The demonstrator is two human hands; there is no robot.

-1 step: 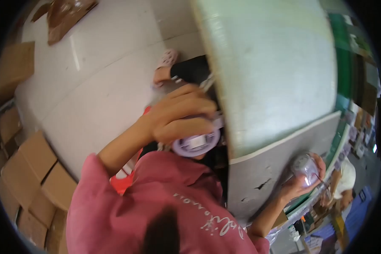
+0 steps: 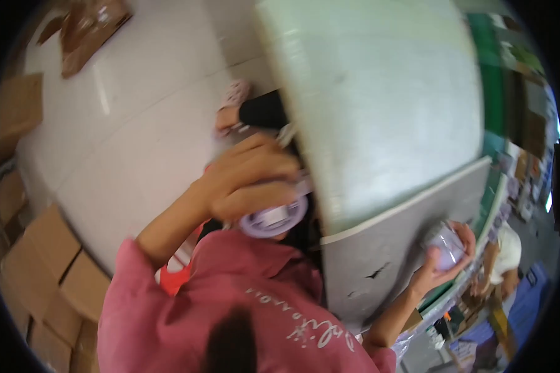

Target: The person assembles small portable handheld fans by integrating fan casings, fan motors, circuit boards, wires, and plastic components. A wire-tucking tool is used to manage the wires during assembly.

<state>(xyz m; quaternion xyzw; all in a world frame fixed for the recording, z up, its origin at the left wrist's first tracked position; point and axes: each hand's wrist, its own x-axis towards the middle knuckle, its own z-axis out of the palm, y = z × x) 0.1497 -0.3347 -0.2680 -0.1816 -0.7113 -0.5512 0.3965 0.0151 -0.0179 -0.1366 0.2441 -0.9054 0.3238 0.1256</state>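
My left hand (image 2: 255, 180) is closed round a round lavender plastic part (image 2: 274, 219), lid-like, with a white rectangular patch in its middle. It is held in front of my body, left of the table edge; motion blur softens the fingers. My right hand (image 2: 457, 252) wraps round a small cup-like container (image 2: 443, 245), clear at one end and lavender below, over the grey board. The two pieces are well apart. Whatever lies under the fingers is hidden.
A pale table top (image 2: 379, 105) stretches away, with a grey board (image 2: 379, 267), torn in one spot, along its near side. Cardboard boxes (image 2: 43, 255) stand at the left, brown wrapping (image 2: 93, 34) lies on the floor. Another person (image 2: 507, 255) is at the far right.
The whole view has shifted slightly, so most things sit a little further left. Both hands keep their holds on the lavender part and the container.
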